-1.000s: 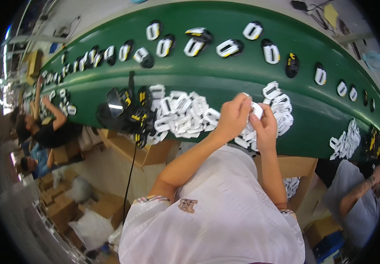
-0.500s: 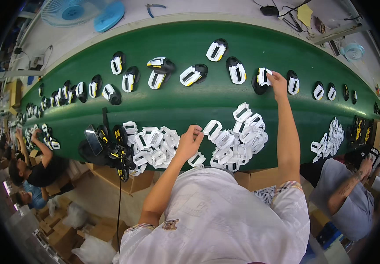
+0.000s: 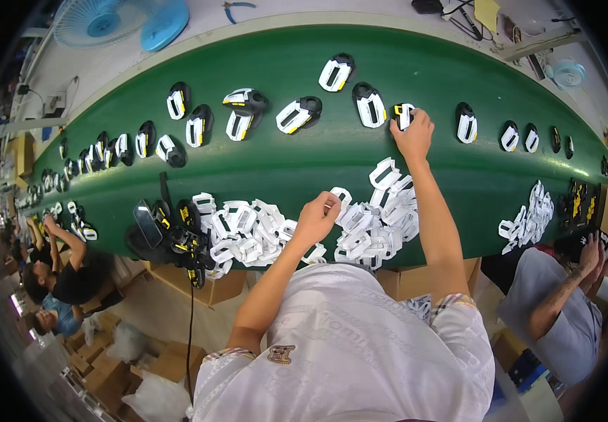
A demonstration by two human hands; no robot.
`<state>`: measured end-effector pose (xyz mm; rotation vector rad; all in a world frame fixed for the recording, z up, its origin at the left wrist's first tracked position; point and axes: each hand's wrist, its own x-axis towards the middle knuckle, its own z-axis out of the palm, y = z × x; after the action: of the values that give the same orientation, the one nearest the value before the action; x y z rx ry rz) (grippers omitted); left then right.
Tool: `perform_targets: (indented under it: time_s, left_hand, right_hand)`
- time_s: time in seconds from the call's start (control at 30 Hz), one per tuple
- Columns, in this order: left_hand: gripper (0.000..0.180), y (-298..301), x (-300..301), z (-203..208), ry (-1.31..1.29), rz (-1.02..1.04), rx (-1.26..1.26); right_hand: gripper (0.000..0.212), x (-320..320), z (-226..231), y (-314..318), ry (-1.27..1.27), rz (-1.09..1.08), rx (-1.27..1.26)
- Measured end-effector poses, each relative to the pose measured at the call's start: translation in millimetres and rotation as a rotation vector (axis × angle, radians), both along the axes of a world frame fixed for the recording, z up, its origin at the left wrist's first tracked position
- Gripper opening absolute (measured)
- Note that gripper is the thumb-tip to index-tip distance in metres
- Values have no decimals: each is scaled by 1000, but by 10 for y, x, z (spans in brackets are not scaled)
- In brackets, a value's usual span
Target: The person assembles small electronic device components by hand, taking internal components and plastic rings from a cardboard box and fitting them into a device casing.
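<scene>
My right hand [image 3: 414, 133] is closed around a black housing with a white cover and a yellow strip [image 3: 404, 116], at the far side of the green belt. My left hand [image 3: 318, 216] has its fingers pinched at the edge of a white plastic frame [image 3: 343, 198]; the hand hides part of it. A heap of similar white frames [image 3: 367, 235] lies just right of that hand, and another white heap [image 3: 248, 228] is to its left. Left of my right hand rests a black housing with a white cover [image 3: 370, 109], and another such housing [image 3: 466, 126] sits to its right.
Several more housings line the green belt [image 3: 290, 162]. A phone [image 3: 148, 225] lies by a pile of black and yellow parts [image 3: 190, 243]. Further right is another white heap [image 3: 531, 218]. Co-workers sit at both sides, with cardboard boxes [image 3: 110, 376] on the floor at left.
My right hand has shifted left with the housing, now wrapped further around it. My left hand has moved slightly right onto the white frame.
</scene>
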<state>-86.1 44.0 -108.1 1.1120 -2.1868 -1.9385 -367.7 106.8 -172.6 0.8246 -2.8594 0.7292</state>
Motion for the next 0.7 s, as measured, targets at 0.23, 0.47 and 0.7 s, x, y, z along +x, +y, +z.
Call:
perform_targets:
  time_s: [0.23, 0.47, 0.7]
  left_hand:
    - [47, -36, -140, 442, 400, 225, 349]
    - [58, 143, -132, 883, 762, 153, 635]
    - [56, 193, 233, 1219, 674, 126, 741]
  right_hand:
    - [51, 1089, 1033, 14, -330, 333, -707]
    - [60, 1860, 1753, 352, -578, 495, -707]
    - [51, 1985, 2120, 529, -376, 671, -709]
